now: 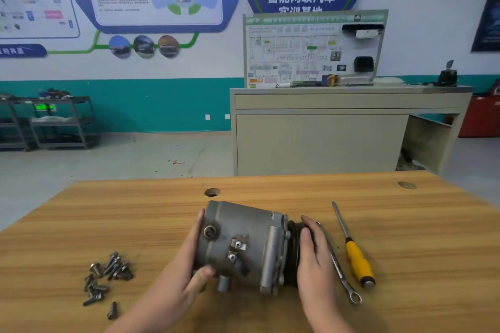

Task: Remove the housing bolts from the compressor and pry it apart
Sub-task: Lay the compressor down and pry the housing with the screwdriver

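The grey metal compressor (243,246) lies on its side near the middle of the wooden desk (405,224), black pulley end pointing right. A loose pile of removed bolts (108,277) lies toward the desk's left edge, well apart from it.

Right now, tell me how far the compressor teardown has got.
Done, apparently: a pile of loose bolts lies on the table left of the compressor, so removal looks largely finished. In hand: the left hand grips the rear end, the right hand cups the pulley end. Left: the housing halves look joined; the screwdriver and wrench lie unused beside it.
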`<act>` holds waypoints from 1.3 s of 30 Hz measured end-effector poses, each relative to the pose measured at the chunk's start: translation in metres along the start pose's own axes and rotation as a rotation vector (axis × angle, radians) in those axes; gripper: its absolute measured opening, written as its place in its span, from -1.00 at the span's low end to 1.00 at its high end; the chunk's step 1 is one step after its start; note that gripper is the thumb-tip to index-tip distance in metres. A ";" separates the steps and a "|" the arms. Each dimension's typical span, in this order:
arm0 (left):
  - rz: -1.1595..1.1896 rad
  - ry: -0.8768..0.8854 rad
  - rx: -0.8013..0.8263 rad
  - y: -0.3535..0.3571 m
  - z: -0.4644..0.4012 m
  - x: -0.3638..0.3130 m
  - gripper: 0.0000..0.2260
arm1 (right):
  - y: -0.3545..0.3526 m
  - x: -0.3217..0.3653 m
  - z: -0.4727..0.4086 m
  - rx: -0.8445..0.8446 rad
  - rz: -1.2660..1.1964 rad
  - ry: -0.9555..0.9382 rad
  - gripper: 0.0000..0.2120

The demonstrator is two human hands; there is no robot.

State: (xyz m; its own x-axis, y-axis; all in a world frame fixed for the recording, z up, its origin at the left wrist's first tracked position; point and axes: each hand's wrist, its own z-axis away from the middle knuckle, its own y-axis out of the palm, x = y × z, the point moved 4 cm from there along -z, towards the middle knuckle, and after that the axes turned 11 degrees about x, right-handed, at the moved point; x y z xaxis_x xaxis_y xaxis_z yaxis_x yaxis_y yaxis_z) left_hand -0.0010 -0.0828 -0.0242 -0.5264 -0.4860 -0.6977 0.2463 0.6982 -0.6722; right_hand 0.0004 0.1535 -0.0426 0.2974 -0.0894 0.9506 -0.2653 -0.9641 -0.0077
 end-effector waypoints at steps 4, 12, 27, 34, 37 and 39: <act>-0.215 -0.154 0.089 0.001 0.011 0.031 0.02 | 0.013 0.005 -0.004 0.161 0.145 -0.049 -0.56; 0.055 -0.070 -0.494 -0.019 -0.013 -0.021 -0.46 | 0.001 0.004 -0.008 0.229 0.082 0.007 -0.67; -0.830 -0.354 -0.038 0.004 -0.075 -0.057 -0.37 | -0.064 0.008 -0.006 -0.360 0.572 0.098 -0.87; -0.852 -0.235 -0.003 0.018 -0.072 -0.068 -0.49 | -0.076 -0.018 -0.015 -0.177 0.843 0.764 -0.56; -0.867 -0.109 0.050 0.021 -0.065 -0.070 -0.29 | -0.084 -0.020 -0.019 -0.259 0.756 0.635 -0.73; -0.901 -0.068 0.100 0.022 -0.063 -0.071 -0.18 | -0.089 -0.006 -0.023 -0.347 0.645 0.472 -0.75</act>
State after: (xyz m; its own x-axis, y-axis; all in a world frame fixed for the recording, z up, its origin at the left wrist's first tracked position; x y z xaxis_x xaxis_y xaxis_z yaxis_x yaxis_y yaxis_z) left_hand -0.0097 0.0006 0.0261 -0.5053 -0.8581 0.0912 -0.1639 -0.0083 -0.9864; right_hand 0.0011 0.2457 -0.0408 -0.3981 -0.4047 0.8232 -0.5379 -0.6240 -0.5669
